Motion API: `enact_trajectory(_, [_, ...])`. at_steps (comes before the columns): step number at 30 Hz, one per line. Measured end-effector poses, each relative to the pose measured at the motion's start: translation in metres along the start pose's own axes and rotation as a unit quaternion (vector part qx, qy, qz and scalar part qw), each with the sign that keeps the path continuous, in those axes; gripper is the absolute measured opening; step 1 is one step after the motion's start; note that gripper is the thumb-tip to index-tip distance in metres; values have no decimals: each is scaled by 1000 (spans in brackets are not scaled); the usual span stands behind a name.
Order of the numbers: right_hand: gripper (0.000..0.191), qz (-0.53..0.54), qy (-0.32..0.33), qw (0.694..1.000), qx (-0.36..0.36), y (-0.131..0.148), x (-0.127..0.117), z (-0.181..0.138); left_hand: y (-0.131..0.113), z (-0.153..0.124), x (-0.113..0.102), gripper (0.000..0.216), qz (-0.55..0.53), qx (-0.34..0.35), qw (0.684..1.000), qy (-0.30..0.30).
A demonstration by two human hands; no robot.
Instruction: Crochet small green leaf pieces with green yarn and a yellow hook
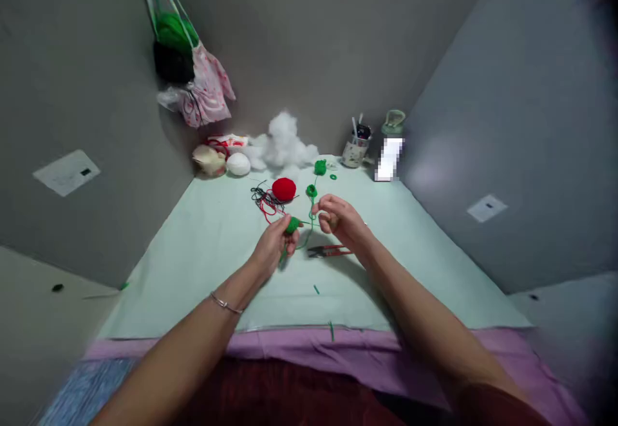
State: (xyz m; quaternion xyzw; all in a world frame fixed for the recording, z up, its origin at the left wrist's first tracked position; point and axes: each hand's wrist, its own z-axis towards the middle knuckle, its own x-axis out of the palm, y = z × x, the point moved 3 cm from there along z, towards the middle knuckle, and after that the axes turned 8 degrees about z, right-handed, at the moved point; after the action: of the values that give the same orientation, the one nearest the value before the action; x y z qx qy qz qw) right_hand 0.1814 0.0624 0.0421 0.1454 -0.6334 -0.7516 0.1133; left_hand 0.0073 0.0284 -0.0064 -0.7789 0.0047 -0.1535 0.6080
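My left hand (pixel 275 244) pinches a small green crocheted piece (pixel 292 224) between thumb and fingers, above the pale table cover. A taut strand of green yarn (pixel 309 223) runs from this piece to my right hand (pixel 340 220). The fingers of my right hand are curled, with the strand at them; whether they also hold a needle is too small to tell. More green yarn hangs in a loop between the hands, leading up to a small green crocheted cup (pixel 311 190). Thread snips (pixel 331 251) with red handles lie just below my right hand.
A red yarn ball (pixel 284 189) and tangled black yarn (pixel 264 195) lie beyond my left hand. Behind are white stuffing (pixel 286 139), a white ball (pixel 238 164), a green yarn bundle (pixel 320 167), a pen cup (pixel 355 150) and a phone (pixel 389 159). Bags (pixel 207 85) hang at left.
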Motion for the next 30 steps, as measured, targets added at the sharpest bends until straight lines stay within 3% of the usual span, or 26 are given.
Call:
enact_trajectory(2, [30,-23,24,999,-1,1,4,-3,2,0,2,37,3,9,1000,-3])
enact_trajectory(6, [21,-87,55,995,1,-1,11,-6,4,0,7,47,20,34,999,-10])
enact_trajectory(11, [23,-160,20,987,1,-7,14,-7,0,0,6,42,68,72,995,-17])
enact_trajectory(16, [28,-189,32,981,10,-11,6,-3,-3,-1,2,38,104,80,991,-14])
enact_trajectory(25, [27,-274,-95,955,66,-45,-89,34,-3,-7,13,36,107,64,992,14])
enact_trajectory(27, [32,-305,-129,940,86,-52,-113,43,-5,-9,14,34,105,60,993,18])
enact_trajectory(30, [37,-354,-242,898,98,-56,-155,55,-8,-11,15,33,99,55,993,22])
